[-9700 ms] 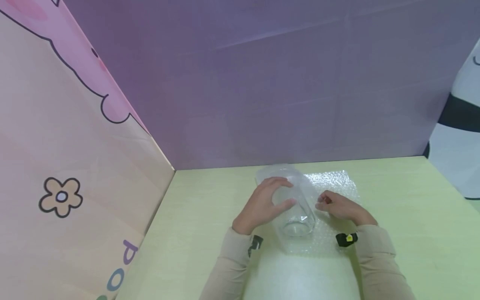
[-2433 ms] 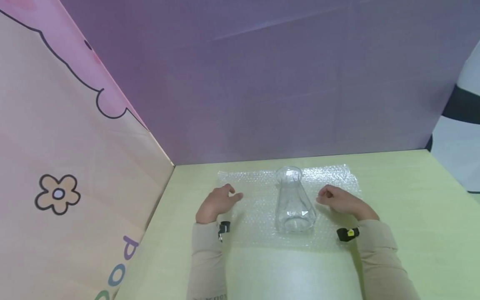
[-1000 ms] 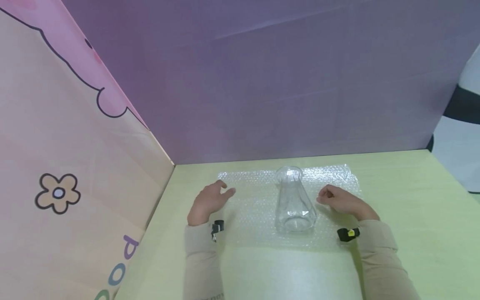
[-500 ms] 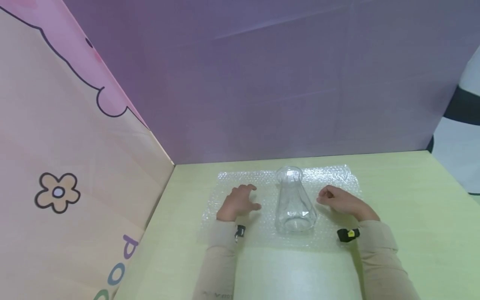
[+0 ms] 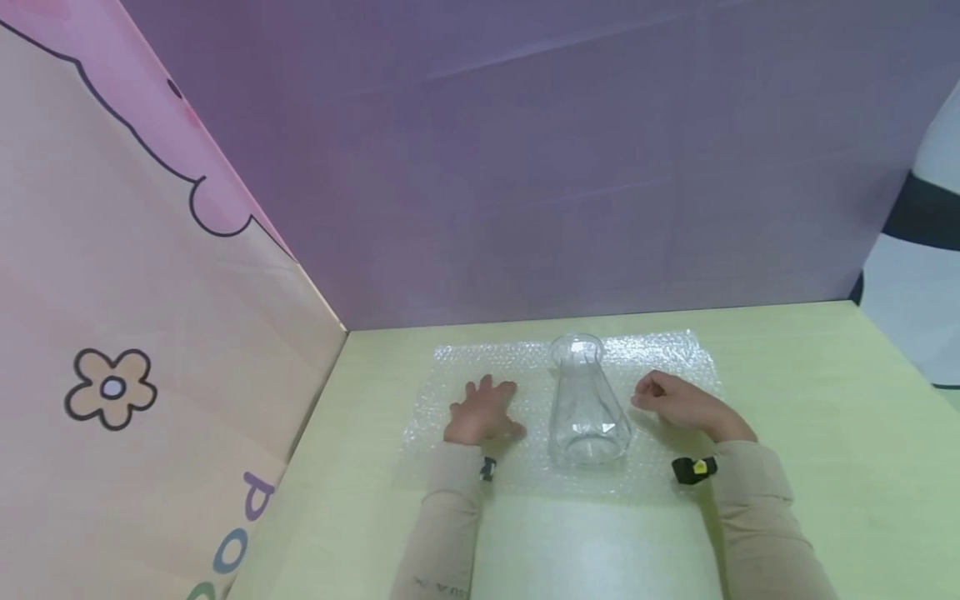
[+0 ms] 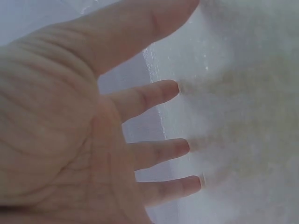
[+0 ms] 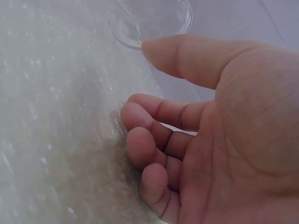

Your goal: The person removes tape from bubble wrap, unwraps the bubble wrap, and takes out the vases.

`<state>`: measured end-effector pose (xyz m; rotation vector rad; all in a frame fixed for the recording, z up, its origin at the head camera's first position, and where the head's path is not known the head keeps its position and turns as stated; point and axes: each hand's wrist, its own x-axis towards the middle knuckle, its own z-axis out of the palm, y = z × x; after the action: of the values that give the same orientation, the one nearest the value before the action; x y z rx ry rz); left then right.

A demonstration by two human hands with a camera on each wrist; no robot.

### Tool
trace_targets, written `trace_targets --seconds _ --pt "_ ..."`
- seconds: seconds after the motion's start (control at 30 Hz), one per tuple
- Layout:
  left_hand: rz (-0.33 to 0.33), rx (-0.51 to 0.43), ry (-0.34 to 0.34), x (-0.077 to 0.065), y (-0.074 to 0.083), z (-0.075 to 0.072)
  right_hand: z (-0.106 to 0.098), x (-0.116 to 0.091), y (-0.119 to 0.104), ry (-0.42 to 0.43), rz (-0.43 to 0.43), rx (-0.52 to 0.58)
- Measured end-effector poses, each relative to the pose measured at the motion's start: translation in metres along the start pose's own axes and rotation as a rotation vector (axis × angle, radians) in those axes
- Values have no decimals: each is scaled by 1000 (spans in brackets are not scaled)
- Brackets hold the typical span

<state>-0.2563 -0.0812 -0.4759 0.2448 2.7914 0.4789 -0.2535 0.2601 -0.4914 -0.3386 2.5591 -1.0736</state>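
Note:
A clear glass flask [image 5: 591, 408] with a narrow neck and wide base appears to lie on a sheet of bubble wrap [image 5: 442, 392], its rim toward the wall. Left of the flask, my left hand [image 5: 483, 414] has its fingers spread, tips touching the wrap; the left wrist view shows those fingers [image 6: 159, 153] straight. On the flask's right, my right hand [image 5: 678, 404] rests at the wrap with loosely curled fingers and holds nothing. In the right wrist view, the glass rim [image 7: 135, 42] shows beyond the thumb.
The pale yellow-green table [image 5: 337, 517] extends around the wrap. A purple wall panel [image 5: 487, 183] stands along its back edge, and a printed panel [image 5: 187, 333] with a flower closes the left side.
The wrap's left part, earlier folded over the flask, now lies flat. Within the last second my left hand has moved right onto it and spread its fingers. My right hand stays in place.

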Motion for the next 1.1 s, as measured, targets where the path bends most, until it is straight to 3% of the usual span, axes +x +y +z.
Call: trace_targets --seconds 0.8,1.1 --pt "-11 -7 -13 -1 0 0 -1 -2 -5 -10 29 8" --pt "-8 -1 -15 0 -1 1 0 2 -22 20 -56 32"
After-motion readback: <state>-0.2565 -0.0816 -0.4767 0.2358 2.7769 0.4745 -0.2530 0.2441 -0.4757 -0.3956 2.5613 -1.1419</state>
